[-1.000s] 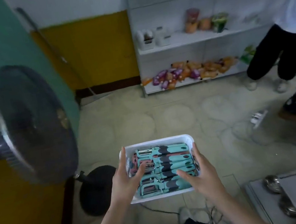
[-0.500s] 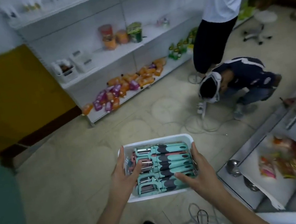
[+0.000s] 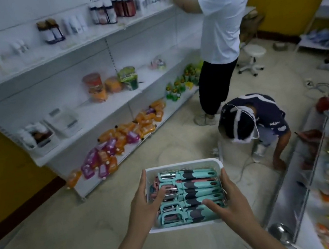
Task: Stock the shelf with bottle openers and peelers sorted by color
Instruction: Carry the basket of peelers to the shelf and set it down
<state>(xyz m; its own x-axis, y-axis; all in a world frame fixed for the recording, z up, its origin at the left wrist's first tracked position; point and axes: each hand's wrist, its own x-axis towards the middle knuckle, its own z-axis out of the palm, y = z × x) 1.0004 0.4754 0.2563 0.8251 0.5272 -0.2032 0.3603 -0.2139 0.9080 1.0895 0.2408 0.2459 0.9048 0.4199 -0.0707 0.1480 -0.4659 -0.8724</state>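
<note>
Your left hand (image 3: 143, 206) and right hand (image 3: 228, 200) clamp the white basket (image 3: 183, 165) by its side walls, thumbs pinning the teal peelers (image 3: 199, 192) so nothing slides.

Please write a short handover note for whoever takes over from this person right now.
Left hand: holds the left side of the white basket, thumb over the tools inside.
Right hand: holds the right side, thumb across the teal handles.
Things: the basket is carried over the floor, packed with teal peelers; a few pink ones show underneath. The white shelf stands ahead on the left, apart from the basket.
Done: basket picked up.
Left: every tool is in the basket; all need placing on the shelf, sorted by color.
</note>
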